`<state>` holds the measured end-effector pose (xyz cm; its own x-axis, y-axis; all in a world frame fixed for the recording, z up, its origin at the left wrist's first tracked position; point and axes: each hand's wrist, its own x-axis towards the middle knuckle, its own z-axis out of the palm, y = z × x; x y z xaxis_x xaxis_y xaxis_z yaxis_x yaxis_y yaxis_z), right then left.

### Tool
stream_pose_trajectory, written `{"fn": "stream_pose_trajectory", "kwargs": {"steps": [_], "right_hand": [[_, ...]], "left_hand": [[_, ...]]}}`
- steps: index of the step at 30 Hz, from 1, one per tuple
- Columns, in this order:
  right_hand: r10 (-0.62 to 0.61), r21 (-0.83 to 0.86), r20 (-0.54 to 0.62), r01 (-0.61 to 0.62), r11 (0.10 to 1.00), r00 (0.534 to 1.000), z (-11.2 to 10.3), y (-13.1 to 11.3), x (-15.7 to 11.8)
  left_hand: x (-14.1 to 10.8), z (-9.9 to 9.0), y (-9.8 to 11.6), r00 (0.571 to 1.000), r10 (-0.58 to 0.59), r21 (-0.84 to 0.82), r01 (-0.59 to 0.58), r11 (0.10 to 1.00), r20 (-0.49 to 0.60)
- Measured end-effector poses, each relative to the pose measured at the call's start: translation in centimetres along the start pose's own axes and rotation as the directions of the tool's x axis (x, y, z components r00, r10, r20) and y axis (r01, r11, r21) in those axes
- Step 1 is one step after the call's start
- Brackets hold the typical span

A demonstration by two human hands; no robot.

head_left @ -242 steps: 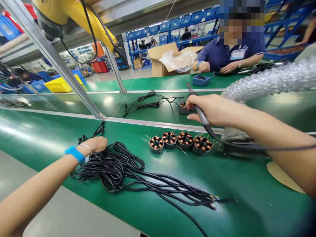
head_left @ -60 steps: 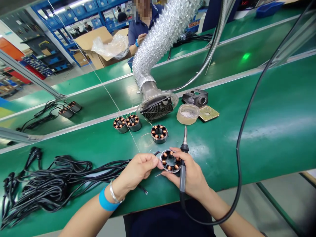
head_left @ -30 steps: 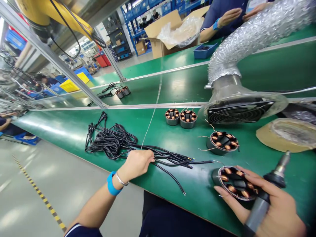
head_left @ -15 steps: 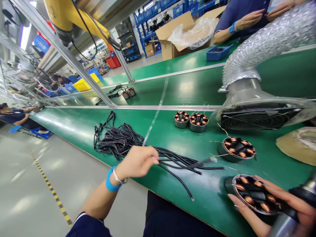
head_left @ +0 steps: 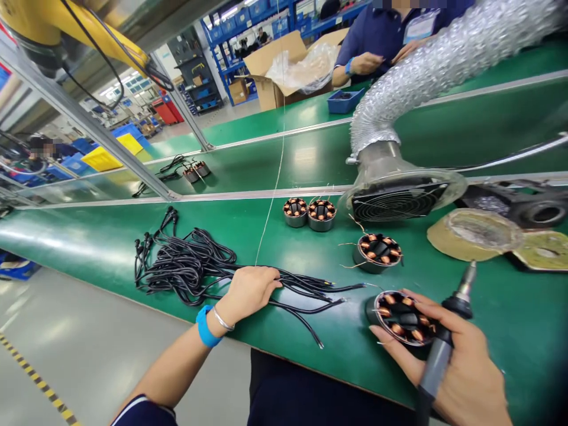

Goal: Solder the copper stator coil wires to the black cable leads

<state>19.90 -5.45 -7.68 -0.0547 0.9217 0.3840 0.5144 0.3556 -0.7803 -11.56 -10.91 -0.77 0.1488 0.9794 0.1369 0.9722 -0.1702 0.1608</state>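
Note:
My left hand [head_left: 254,289] is closed over a black cable at the stripped-end side of a bundle of black cables [head_left: 177,263]. Its fingertips are partly hidden under the hand. My right hand [head_left: 465,355] has a soldering iron [head_left: 437,361] lodged across it, tip pointing up and away. The thumb and fingers of that same hand grip the rim of a wound motor stator [head_left: 403,319] with copper coils. Just beyond stands another stator [head_left: 377,253] with loose wire ends, and two more stators [head_left: 322,215] sit side by side farther back.
A fume extractor hood [head_left: 399,198] on a silver duct [head_left: 381,112] stands behind the stators. At right are a tan round container [head_left: 474,236] and a dark stand [head_left: 528,204]. Across the bench, a co-worker's hand [head_left: 368,63] is near a blue bin [head_left: 344,102].
The view has shifted to the right. My left hand has lowered onto the cables, and the cable end it held up now lies on the bench. The right hand keeps its stator and iron.

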Motion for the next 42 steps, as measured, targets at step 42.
{"fn": "stream_pose_trajectory", "kwargs": {"steps": [42], "right_hand": [[-0.345,0.385,-0.24,0.415,0.824,0.907,0.6,-8.7,4.9]], "left_hand": [[8.5,-0.1,9.2,0.95,0.265,-0.963,0.097,0.251,0.165]]}}
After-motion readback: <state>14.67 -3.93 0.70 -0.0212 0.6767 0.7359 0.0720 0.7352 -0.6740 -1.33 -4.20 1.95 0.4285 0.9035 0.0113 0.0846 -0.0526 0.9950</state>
